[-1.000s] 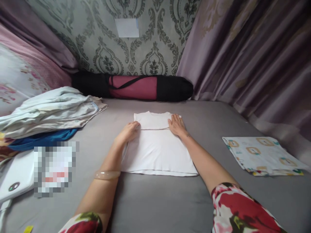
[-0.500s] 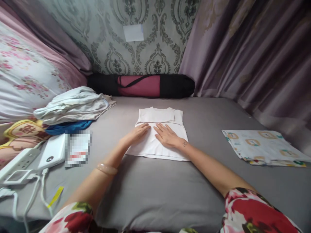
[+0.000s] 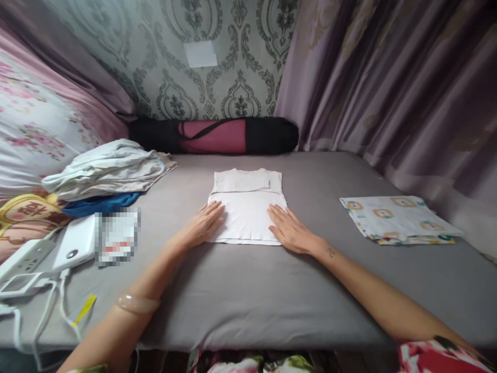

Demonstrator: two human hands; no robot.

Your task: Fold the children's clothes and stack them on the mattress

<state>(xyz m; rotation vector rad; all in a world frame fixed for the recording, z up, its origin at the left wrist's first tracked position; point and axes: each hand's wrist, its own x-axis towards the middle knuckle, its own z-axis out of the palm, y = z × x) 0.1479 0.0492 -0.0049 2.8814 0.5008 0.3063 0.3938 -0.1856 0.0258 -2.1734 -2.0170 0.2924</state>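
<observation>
White shirt, seemingly light, soft, easily creased; best grasped at both hem corners. Left hand and right hand lie open upon its sides.

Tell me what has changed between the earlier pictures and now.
The left hand and right hand moved from the upper sides of the white shirt to its middle, then apart to its lower side edges, fingers open. The shirt stayed flat; the folded printed cloth and long bag stayed put.
</observation>
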